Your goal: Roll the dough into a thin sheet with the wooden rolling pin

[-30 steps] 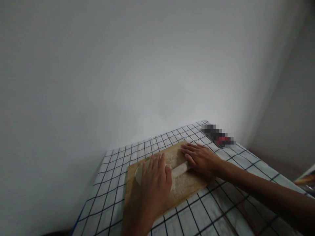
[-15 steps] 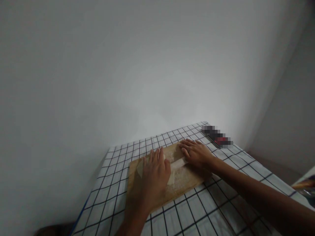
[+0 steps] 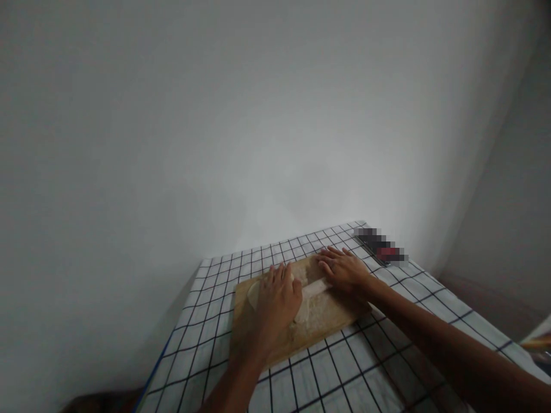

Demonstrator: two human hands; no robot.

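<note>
A pale rolling pin lies across a wooden board, its ends hidden under my hands. My left hand rests palm down over its left part, fingers stretched out forward. Over the right part lies my right hand, flat, with the fingers extended toward the board's far edge. Beneath the pin and my left hand is a thin, flattened sheet of dough, showing on both sides of that hand. Much of the dough is covered by the hand. White flour dusts the board's surface.
The board sits on a table with a white, black-checked cloth. A blurred-out dark and red item lies near the back right edge. A pale wall stands behind the table. Something partly visible is at the far right.
The camera view has shifted slightly. My left hand appears a little lower and farther right, still over the pin. The right hand stays in nearly the same place on the board.
</note>
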